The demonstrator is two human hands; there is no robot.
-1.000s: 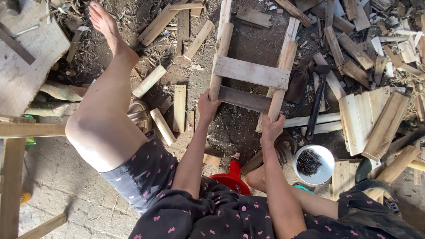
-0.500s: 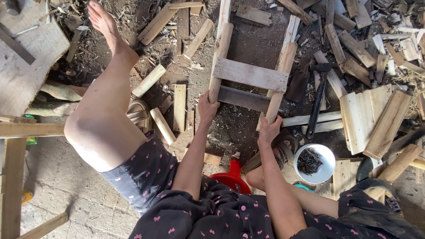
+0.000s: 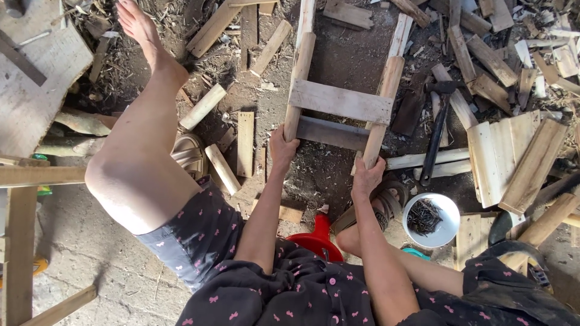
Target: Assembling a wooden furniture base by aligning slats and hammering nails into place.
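While the wooden frame (image 3: 341,102) is lying flat on the dirt floor (image 3: 338,48), the layout is recorded as follows.

Frame position: the frame is placed at 12 o'clock from both hands, directly ahead of the seated person.
Long axis: the two rails are run from 6 o'clock to 12 o'clock, leaning slightly toward 1 o'clock; two crosspieces are laid across them from 9 to 3 o'clock.
Left hand (image 3: 282,147): it is closed around the near end of the left rail (image 3: 299,78), thumb over the top, forearm extended toward 12 o'clock.
Right hand (image 3: 366,179): it is closed on the near end of the right rail (image 3: 382,102), set lower in the view than the other hand.
Nearer hand: neither is favoured; each rail is already held by the hand on its own side.
Hammer (image 3: 436,133): it is laid at 2 o'clock from the right hand, just beside the frame, handle along 6 to 12 o'clock, untouched.
White bowl of nails (image 3: 430,219): it is set at 4 o'clock from the right hand, near it.
Red stool (image 3: 317,238): it is seen at 6 o'clock, between the arms.
Offcuts (image 3: 244,143): loose pieces are scattered at 9 to 10 o'clock of the left hand.
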